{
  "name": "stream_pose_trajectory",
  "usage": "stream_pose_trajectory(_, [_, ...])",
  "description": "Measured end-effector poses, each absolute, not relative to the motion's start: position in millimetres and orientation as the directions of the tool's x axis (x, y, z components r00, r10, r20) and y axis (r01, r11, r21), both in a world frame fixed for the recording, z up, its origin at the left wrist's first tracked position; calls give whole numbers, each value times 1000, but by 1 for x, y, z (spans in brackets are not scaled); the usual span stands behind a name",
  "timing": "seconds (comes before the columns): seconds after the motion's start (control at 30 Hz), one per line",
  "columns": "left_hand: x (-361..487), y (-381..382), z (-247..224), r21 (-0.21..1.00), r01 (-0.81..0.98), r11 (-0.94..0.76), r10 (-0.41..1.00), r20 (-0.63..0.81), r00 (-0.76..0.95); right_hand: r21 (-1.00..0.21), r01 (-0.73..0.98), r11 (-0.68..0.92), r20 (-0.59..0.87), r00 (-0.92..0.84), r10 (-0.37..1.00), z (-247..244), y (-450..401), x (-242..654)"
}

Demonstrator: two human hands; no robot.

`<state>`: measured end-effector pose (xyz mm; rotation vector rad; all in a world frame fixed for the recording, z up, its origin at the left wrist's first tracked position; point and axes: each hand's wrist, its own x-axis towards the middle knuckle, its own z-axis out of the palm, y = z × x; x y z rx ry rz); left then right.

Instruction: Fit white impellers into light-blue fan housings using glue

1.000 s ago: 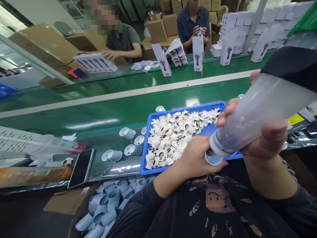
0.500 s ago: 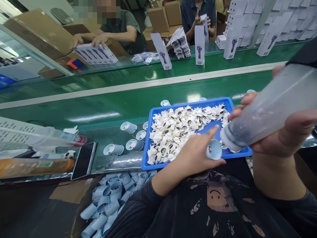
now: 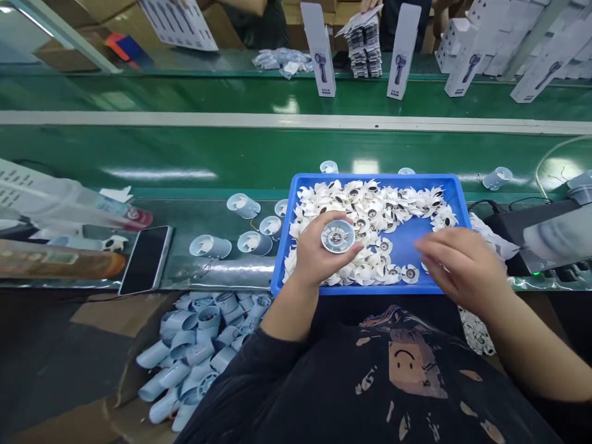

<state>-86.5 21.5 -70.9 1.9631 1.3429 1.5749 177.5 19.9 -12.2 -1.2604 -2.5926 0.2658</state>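
Note:
My left hand (image 3: 314, 250) is closed around a light blue cylindrical housing (image 3: 338, 237), its round open end facing up with a ribbed inside. It is held over the left part of a blue tray (image 3: 370, 290). White fan blades (image 3: 333, 197) with dark round centres fill much of that tray. Over the tray's right side is my right hand (image 3: 467, 265), fingers stretched out to the left and blurred at the tips; nothing shows in them. A translucent bottle (image 3: 559, 234) stands at the right edge, apart from the hand.
Several blue housings (image 3: 250, 243) stand left of the tray, beside a phone (image 3: 146, 260). More housings (image 3: 198, 345) fill a carton below. Behind the tray runs a green belt (image 3: 208, 154). White boxes (image 3: 403, 52) stand along the far side, where co-workers' arms show. A black device (image 3: 513, 237) sits right.
My right hand has let go of the bottle, now at the right, and moved over the tray. My left hand has shifted left and turned the housing's open end upward. The view has tilted down.

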Motion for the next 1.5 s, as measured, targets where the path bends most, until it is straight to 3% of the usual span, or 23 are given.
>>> stream_pose_trajectory(0.1, [-85, 21, -70, 690, 506, -518, 793, 609, -17, -114, 840, 531, -259, -541, 800, -38, 49, 144])
stream_pose_trajectory(0.2, [-86, 21, -71, 690, 526, -497, 804, 594, -20, -46, 877, 478, -362, -461, 811, -61, 72, 121])
stream_pose_trajectory(0.43, [-84, 21, -71, 697, 499, -515, 801, 598, -9, 76, 833, 548, -340, -495, 799, -57, 76, 124])
stream_pose_trajectory(0.6, [-82, 18, -67, 682, 495, -539, 795, 606, 30, 98, 748, 656, -452, -554, 699, -50, 61, 142])
stream_pose_trajectory(0.9, [-83, 21, -78, 821, 360, -444, 873, 487, -36, 158, 872, 463, -447, -355, 821, -56, 56, 119])
stream_pose_trajectory(0.97, [-83, 20, -78, 803, 378, -461, 860, 509, -31, 148, 904, 401, -438, -303, 846, -59, 56, 115])
stream_pose_trajectory(1.13, [-87, 3, -69, 688, 491, -534, 822, 559, 110, -18, 949, 315, -379, -298, 876, -59, 55, 116])
stream_pose_trajectory(1.27, [-89, -15, -63, 709, 493, -504, 858, 478, 189, -327, 910, 254, -305, -356, 883, -43, 47, 132])
stream_pose_trajectory(1.37, [-85, -22, -64, 720, 510, -471, 881, 412, 232, -624, 750, 217, -293, -483, 825, -32, 36, 147])
stream_pose_trajectory(1.43, [-81, -21, -65, 718, 519, -464, 886, 372, 276, -835, 544, 76, -293, -559, 776, -30, 28, 153])
stream_pose_trajectory(1.5, [-75, -19, -64, 688, 518, -508, 861, 391, 325, -949, 298, -105, -273, -603, 749, -28, 20, 153])
